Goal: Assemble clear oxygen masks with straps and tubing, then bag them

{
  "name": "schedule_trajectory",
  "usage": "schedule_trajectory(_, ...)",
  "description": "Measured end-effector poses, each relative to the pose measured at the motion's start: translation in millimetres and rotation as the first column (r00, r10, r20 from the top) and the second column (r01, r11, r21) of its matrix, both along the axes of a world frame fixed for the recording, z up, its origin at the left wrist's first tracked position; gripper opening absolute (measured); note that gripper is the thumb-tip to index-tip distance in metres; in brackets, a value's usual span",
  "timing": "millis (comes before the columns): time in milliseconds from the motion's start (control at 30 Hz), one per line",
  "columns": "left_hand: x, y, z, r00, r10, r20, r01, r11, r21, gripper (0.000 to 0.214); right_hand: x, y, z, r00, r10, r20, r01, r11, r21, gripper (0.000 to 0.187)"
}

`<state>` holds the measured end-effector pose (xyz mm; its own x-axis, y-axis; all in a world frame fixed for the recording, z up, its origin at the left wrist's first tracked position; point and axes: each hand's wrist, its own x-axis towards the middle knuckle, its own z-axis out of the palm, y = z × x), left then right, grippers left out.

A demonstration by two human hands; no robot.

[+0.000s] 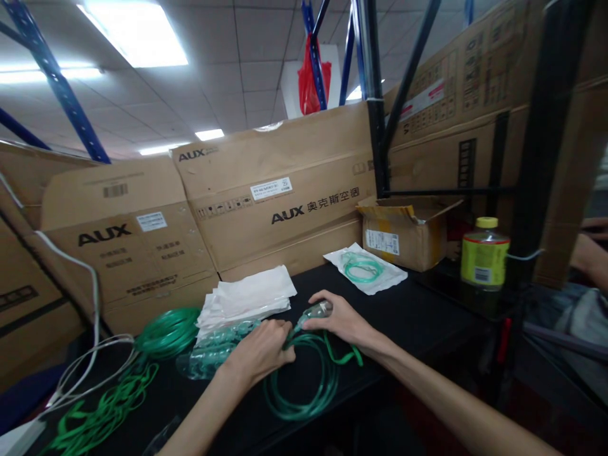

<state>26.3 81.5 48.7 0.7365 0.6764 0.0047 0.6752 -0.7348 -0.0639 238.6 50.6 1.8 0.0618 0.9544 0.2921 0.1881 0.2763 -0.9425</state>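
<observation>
My left hand (259, 351) is closed on the upper part of a coil of green tubing (304, 380) lying on the black table (427, 316). My right hand (339, 316) pinches a clear plastic mask piece (317, 311) attached to that tubing. A green strap (346, 354) trails beneath my right wrist. Both hands sit close together over the coil.
A stack of white pouches (247, 294) and clear masks (213, 351) lie left of my hands, with more green tubing (168, 329) and green straps (104, 411). A sealed pouch (365, 269), open carton (403, 231) and yellow-labelled bottle (484, 253) stand right. Another person's hand (591, 253) shows at far right.
</observation>
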Motion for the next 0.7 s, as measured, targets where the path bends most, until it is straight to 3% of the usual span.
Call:
schedule_trajectory(133, 3.1, -3.8, -2.0, 0.998, 0.04, 0.039, -0.039, 0.999, -0.017, 0.013, -15.9, -2.1, -12.8, 0.948, -0.038, -0.317, 0.029, 0.999, -0.034, 0.057)
schedule_trajectory(267, 5.7, -2.7, -5.0, 0.996, 0.068, 0.061, -0.066, 0.997, -0.041, 0.013, -28.4, -3.0, -17.3, 0.871, -0.027, -0.49, 0.006, 0.999, -0.045, 0.052)
schedule_trajectory(433, 4.4, 7.4, -9.4, 0.995, 0.069, 0.065, -0.062, 0.993, -0.1, 0.011, -34.4, -0.4, -23.6, 0.81, -0.031, -0.585, -0.013, 0.997, -0.071, 0.053)
schedule_trajectory(567, 1.6, 15.9, -12.4, 0.998, 0.053, 0.018, -0.049, 0.982, -0.185, 0.021, -33.4, -5.8, -22.4, 0.797, -0.027, -0.604, -0.039, 0.995, -0.097, 0.061)
schedule_trajectory(700, 2.3, 12.1, -12.1, 0.996, 0.088, 0.029, -0.082, 0.982, -0.167, 0.027, -32.5, -14.4, -15.8, 0.794, -0.008, -0.607, -0.07, 0.992, -0.104, 0.059)
